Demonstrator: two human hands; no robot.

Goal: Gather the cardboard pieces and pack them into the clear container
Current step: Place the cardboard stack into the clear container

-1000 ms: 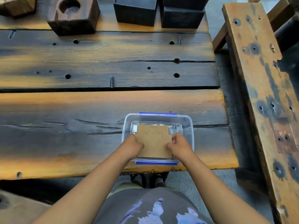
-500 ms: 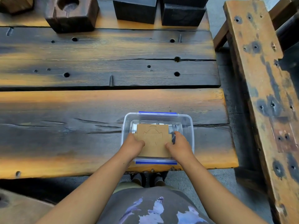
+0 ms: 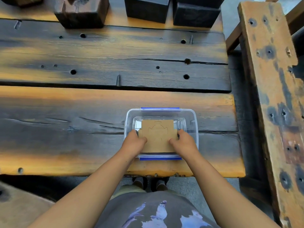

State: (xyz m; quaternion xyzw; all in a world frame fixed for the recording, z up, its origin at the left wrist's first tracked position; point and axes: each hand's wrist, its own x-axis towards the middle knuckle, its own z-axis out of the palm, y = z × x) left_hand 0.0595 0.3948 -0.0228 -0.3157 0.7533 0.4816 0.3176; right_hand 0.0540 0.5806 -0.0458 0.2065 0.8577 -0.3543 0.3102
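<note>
A clear plastic container (image 3: 191,119) with blue clips on its far and near sides stands near the front edge of the wooden table. A stack of brown cardboard pieces (image 3: 158,137) with a pencilled outline on top lies in it, its near edge over the container's near rim. My left hand (image 3: 134,143) grips the stack's left edge and my right hand (image 3: 183,142) grips its right edge, thumbs on top. The pieces under the top one are mostly hidden.
The table (image 3: 82,112) is dark, scorched planks with holes and cracks. Dark wooden blocks (image 3: 82,12) and black boxes (image 3: 147,9) stand along its far edge. A weathered plank bench (image 3: 276,96) runs along the right side.
Both hands have stayed on the cardboard stack and pressed it a little further down into the container; the view has shifted slightly.
</note>
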